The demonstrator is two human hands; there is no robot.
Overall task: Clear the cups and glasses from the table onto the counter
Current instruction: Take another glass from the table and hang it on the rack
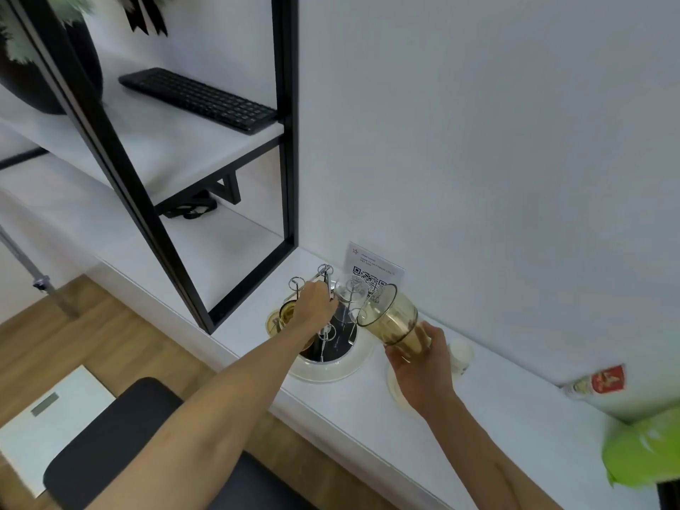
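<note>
My right hand (419,366) grips an amber glass tumbler (390,318) by its base, tilted with its mouth up and to the left, just right of a wire cup rack (323,288). The rack stands on a round clear tray (331,369) on the white counter (496,417). A clear glass (349,288) hangs upside down on the rack. My left hand (312,307) is over the rack's left side, fingers closed around a second amber glass (289,312), partly hidden by the hand.
A QR code card (375,270) leans on the wall behind the rack. A small white cup (461,355) and a saucer (399,390) sit right of my right hand. A black shelf frame (287,178), a black stool (121,436) and a green bag (644,454) are nearby.
</note>
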